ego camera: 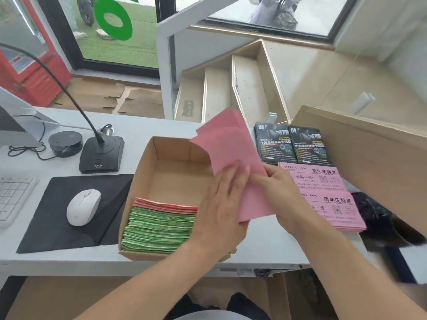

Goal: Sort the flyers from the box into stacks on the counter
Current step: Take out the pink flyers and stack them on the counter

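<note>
A cardboard box [147, 162] stands on the white counter [161, 125]. In its near end lies a stack of green flyers [159, 229] with a few pink ones [166, 205] behind it. Both hands hold a bundle of pink flyers [228, 146] tilted above the box's right side, blank side facing me. My left hand [221, 204] lies flat against its front with the thumb under the lower edge. My right hand [282, 192] grips its right edge. Right of the box lie two pink flyer stacks [328, 197] and two black flyer stacks [293, 144].
A white mouse [83, 206] on a black mat [53, 218], a keyboard [11, 197], a gooseneck microphone base [101, 153] and a round black device [65, 143] sit left of the box. A wooden board [369, 153] leans at the right. A black bag [374, 213] lies beside the pink stacks.
</note>
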`<action>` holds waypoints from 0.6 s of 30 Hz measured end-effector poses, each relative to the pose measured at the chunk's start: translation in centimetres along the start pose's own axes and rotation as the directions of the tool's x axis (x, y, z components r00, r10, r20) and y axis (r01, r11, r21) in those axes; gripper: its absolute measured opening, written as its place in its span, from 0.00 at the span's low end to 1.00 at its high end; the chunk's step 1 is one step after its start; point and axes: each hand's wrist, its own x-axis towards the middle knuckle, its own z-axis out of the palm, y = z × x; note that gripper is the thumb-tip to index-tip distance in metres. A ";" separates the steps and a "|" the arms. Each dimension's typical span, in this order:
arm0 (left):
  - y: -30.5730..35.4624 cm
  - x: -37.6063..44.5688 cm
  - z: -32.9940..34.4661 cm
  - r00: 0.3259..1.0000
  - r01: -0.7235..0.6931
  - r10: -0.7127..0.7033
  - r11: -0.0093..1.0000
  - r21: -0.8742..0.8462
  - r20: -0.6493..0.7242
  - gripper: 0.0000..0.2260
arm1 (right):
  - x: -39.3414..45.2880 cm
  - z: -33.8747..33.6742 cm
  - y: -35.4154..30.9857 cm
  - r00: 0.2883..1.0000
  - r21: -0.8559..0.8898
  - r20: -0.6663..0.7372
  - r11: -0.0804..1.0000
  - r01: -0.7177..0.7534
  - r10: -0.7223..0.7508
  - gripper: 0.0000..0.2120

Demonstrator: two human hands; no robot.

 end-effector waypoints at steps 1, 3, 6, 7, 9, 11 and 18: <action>0.6 0.3 0.7 1.000 -0.009 0.007 0.998 -0.057 -0.024 0.38 | -0.5 -1.1 0.2 1.000 0.051 -0.023 0.999 -0.004 0.005 0.06; 1.7 0.7 1.7 0.998 -0.037 0.029 0.990 -0.138 -0.057 0.28 | -1.0 -3.7 1.0 0.997 0.125 -0.080 0.992 0.009 0.001 0.10; 3.9 1.6 2.6 0.995 0.100 -0.070 0.841 -0.532 0.077 0.15 | -1.3 -8.5 3.6 0.991 0.096 -0.134 0.995 0.019 -0.006 0.16; 4.9 1.9 2.7 0.982 0.179 -0.096 0.744 -0.644 0.163 0.14 | -1.5 -10.1 4.6 0.989 0.046 -0.146 0.999 0.006 0.001 0.22; 6.7 2.1 3.1 0.944 0.318 -0.123 0.588 -0.744 0.306 0.13 | -2.1 -13.7 7.2 0.993 0.023 -0.114 0.999 -0.026 0.028 0.32; 7.8 2.0 3.8 0.890 0.438 -0.128 0.506 -0.743 0.438 0.13 | -3.0 -17.0 9.8 1.000 0.101 0.025 0.995 0.002 -0.005 0.27; 9.0 0.2 9.2 0.676 0.737 -0.373 0.355 -0.575 0.636 0.12 | -5.0 -21.8 15.2 0.980 0.242 -0.095 0.959 -0.147 0.174 0.16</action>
